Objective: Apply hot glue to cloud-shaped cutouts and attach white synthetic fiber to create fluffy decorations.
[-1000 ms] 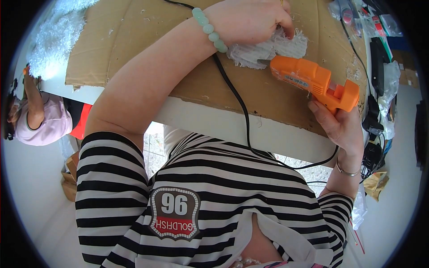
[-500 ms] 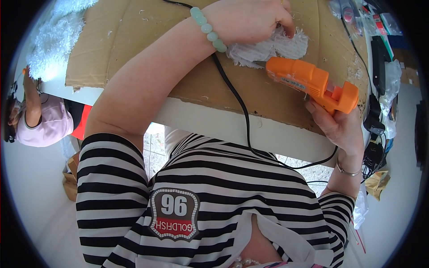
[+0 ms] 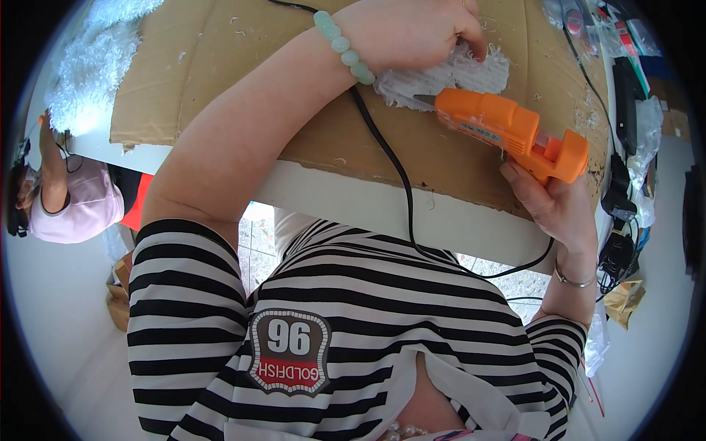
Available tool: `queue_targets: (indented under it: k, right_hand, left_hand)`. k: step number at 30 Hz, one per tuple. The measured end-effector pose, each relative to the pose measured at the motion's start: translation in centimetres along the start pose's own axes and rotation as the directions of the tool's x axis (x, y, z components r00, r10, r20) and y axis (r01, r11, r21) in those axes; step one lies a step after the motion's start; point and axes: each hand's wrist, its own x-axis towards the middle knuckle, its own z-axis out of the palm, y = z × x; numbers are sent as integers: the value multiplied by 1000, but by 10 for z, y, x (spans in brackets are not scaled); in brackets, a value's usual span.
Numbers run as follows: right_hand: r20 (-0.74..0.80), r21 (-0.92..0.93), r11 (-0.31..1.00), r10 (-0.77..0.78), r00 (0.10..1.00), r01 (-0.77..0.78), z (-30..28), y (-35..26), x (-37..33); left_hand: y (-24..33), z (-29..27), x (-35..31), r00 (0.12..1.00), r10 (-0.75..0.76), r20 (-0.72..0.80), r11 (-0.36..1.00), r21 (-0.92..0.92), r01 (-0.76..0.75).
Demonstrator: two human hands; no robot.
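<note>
My right hand (image 3: 562,209) is wrapped round the handle of an orange hot glue gun (image 3: 489,121). Its dark nozzle points left, at the near edge of a white, frayed piece of fabric (image 3: 423,82). That piece lies on a sheet of brown cardboard. My left hand (image 3: 419,33) is bent over the fabric from the far side, its fingers curled down and pinching it; the fingertips are partly hidden. A black cord (image 3: 386,151) runs across the cardboard, under my left forearm, and over the table edge.
Cardboard (image 3: 243,44) covers the white table, its near edge (image 3: 346,198) just before me. Shaggy white material (image 3: 92,66) is piled at the far left. Cables, plastic bags (image 3: 646,132) and a black adapter (image 3: 619,202) crowd the right side. Another person (image 3: 77,195) sits at the left.
The glue gun has shifted slightly left, and more of its nozzle shows against the fabric. The fabric's near part looks a little flatter; my left hand stays almost in place.
</note>
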Motion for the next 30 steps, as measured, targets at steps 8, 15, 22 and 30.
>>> queue_targets:
  k: [8,15,22,30]
  right_hand:
    - [28,-89,988,-121,992,123,-3,-1,5]
    - [206,-121,993,32,978,-7,-15,-22,18]
    - [256,-122,992,50,965,-19,-7,-25,29]
    - [174,-84,995,-35,984,50,-3,-14,26]
  left_hand:
    - [9,-5,3,987,-135,91,982,142,122]
    - [42,-26,9,965,-221,142,940,296,172]
    - [-3,-5,-4,997,-73,-17,991,-117,71]
    - [2,-7,3,993,-110,-52,958,-273,92]
